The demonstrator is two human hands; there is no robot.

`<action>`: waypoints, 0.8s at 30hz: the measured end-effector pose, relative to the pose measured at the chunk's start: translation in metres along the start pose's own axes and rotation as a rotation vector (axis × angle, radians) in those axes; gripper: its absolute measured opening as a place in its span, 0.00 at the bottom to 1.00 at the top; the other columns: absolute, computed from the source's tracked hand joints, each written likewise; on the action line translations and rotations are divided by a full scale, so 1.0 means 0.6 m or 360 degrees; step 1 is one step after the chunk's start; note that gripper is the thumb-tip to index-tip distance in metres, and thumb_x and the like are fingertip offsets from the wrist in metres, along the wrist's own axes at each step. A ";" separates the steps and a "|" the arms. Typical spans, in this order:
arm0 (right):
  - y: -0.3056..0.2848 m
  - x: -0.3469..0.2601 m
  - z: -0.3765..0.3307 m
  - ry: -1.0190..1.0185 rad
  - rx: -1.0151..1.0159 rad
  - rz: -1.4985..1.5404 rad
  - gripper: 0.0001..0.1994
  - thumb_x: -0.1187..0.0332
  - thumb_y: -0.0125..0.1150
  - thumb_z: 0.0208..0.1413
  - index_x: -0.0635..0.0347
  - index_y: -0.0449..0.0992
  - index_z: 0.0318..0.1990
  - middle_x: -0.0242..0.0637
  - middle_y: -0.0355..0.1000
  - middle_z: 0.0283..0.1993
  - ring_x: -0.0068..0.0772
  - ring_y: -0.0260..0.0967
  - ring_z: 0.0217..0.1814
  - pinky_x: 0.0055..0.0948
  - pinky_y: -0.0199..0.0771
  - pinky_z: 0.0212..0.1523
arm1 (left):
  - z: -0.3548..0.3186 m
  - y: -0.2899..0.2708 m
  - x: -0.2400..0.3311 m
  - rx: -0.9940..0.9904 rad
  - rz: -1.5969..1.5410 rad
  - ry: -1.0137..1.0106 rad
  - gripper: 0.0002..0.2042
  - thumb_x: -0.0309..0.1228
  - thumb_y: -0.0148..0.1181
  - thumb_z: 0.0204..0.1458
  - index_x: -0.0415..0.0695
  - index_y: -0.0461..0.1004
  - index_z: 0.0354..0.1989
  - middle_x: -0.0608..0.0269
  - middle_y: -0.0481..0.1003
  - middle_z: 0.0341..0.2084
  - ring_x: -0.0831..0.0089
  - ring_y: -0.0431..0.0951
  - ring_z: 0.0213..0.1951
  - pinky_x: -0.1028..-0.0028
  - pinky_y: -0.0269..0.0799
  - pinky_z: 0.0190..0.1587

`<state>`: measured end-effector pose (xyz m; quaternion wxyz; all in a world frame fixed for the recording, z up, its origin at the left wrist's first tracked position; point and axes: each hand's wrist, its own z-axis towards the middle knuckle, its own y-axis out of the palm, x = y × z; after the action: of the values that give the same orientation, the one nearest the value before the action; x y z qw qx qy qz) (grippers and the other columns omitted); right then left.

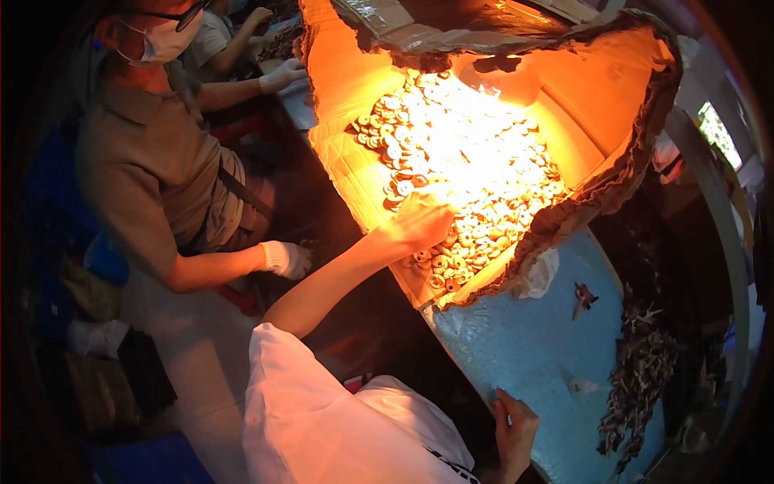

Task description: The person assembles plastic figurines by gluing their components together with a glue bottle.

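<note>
My left hand (423, 219) reaches into a torn cardboard box (355, 161) and touches the near left part of a heap of small round ring-like parts (492, 222). Its fingers are curled together; glare hides whether a part is between them. Strong light washes out the middle of the heap. Low in the view, my right hand (518, 427) rests by the near edge of a blue tabletop (516, 347). Its fingers are bent in loosely, and no object shows in them.
A dark heap of thin, spiky pieces (641, 371) lies along the table's right side, with one loose piece (582, 300) apart from it. Clear plastic (538, 274) lies beside the box. A masked co-worker (153, 161) in white gloves sits at the left; another person's arm (234, 48) shows behind.
</note>
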<state>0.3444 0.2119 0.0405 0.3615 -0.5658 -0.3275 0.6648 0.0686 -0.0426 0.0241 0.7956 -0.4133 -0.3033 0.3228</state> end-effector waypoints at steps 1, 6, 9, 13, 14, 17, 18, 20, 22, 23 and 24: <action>0.001 0.000 -0.003 -0.0003 0.0011 0.0011 0.09 0.79 0.58 0.44 0.65 0.76 0.36 0.46 0.72 0.24 0.41 0.70 0.23 0.31 0.67 0.25 | -0.009 -0.009 0.002 0.0062 -0.0090 -0.0109 0.07 0.29 0.51 0.47 0.41 0.71 0.32 0.51 0.71 0.23 0.59 0.71 0.23 0.64 0.67 0.25; -0.003 -0.007 -0.002 0.0023 -0.0022 -0.0016 0.09 0.79 0.59 0.44 0.65 0.76 0.36 0.45 0.72 0.24 0.40 0.70 0.24 0.31 0.67 0.25 | -0.064 0.028 -0.036 0.0735 0.0037 0.0219 0.15 0.40 0.54 0.49 0.38 0.67 0.32 0.47 0.69 0.25 0.53 0.69 0.31 0.59 0.65 0.30; -0.001 -0.003 -0.002 0.0024 0.0001 -0.0012 0.10 0.79 0.59 0.44 0.65 0.76 0.36 0.45 0.72 0.24 0.40 0.70 0.24 0.30 0.67 0.25 | -0.071 0.062 -0.043 0.0488 0.0133 0.0178 0.14 0.38 0.52 0.50 0.37 0.67 0.32 0.49 0.68 0.25 0.54 0.68 0.29 0.60 0.64 0.29; 0.003 0.000 -0.006 0.0021 0.0018 -0.0002 0.10 0.79 0.59 0.44 0.65 0.76 0.37 0.45 0.72 0.25 0.40 0.71 0.24 0.30 0.68 0.26 | -0.052 0.046 -0.032 0.0080 -0.0099 0.0043 0.02 0.24 0.52 0.47 0.39 0.67 0.27 0.53 0.66 0.20 0.58 0.64 0.24 0.62 0.63 0.28; 0.002 -0.001 -0.007 0.0018 0.0016 -0.0002 0.10 0.79 0.59 0.44 0.65 0.76 0.37 0.45 0.72 0.25 0.40 0.71 0.24 0.30 0.68 0.26 | -0.056 0.063 -0.041 0.0081 -0.0097 0.0039 0.02 0.24 0.52 0.47 0.39 0.67 0.27 0.53 0.66 0.20 0.58 0.64 0.24 0.62 0.63 0.28; 0.004 -0.007 -0.007 -0.0017 0.0003 0.0039 0.09 0.79 0.59 0.45 0.65 0.76 0.37 0.45 0.73 0.25 0.40 0.71 0.25 0.30 0.68 0.26 | -0.067 0.068 -0.054 0.0693 0.0218 0.0169 0.03 0.22 0.53 0.47 0.39 0.68 0.24 0.56 0.66 0.15 0.61 0.64 0.20 0.66 0.62 0.26; 0.004 -0.001 -0.007 0.0007 0.0021 0.0036 0.09 0.78 0.59 0.45 0.65 0.76 0.36 0.45 0.72 0.25 0.40 0.71 0.24 0.31 0.68 0.26 | -0.041 0.017 -0.016 0.0603 -0.0342 -0.0125 0.05 0.24 0.54 0.48 0.38 0.69 0.23 0.57 0.66 0.14 0.64 0.65 0.17 0.68 0.62 0.24; 0.005 0.002 -0.007 0.0014 0.0030 0.0056 0.09 0.78 0.59 0.45 0.65 0.76 0.36 0.45 0.72 0.25 0.40 0.70 0.24 0.31 0.68 0.26 | -0.043 -0.057 0.016 0.0380 -0.1053 -0.0637 0.09 0.28 0.54 0.50 0.36 0.70 0.21 0.60 0.67 0.11 0.73 0.67 0.14 0.72 0.60 0.18; 0.008 0.003 -0.006 -0.0065 0.0095 0.0066 0.08 0.77 0.60 0.45 0.62 0.76 0.35 0.45 0.70 0.23 0.44 0.68 0.22 0.36 0.67 0.23 | -0.082 -0.089 0.021 0.0145 -0.1530 -0.0900 0.13 0.31 0.48 0.56 0.36 0.72 0.24 0.67 0.70 0.15 0.83 0.66 0.15 0.82 0.60 0.17; 0.008 0.003 -0.005 -0.0044 0.0104 0.0076 0.08 0.77 0.60 0.45 0.62 0.76 0.35 0.45 0.70 0.23 0.44 0.68 0.22 0.36 0.67 0.23 | -0.099 -0.099 0.033 0.0103 -0.1812 -0.0991 0.14 0.33 0.48 0.57 0.36 0.72 0.25 0.66 0.69 0.15 0.83 0.65 0.15 0.83 0.59 0.17; 0.007 0.001 -0.005 -0.0047 0.0091 0.0053 0.08 0.77 0.60 0.45 0.62 0.76 0.35 0.45 0.70 0.22 0.44 0.67 0.22 0.36 0.67 0.23 | -0.116 -0.110 0.048 0.0085 -0.1797 -0.0994 0.14 0.33 0.48 0.57 0.36 0.72 0.25 0.66 0.69 0.15 0.83 0.65 0.15 0.83 0.59 0.17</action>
<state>0.3468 0.2101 0.0364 0.3617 -0.5507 -0.3042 0.6880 0.1555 -0.0825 0.0536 0.7273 -0.0569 -0.6832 -0.0330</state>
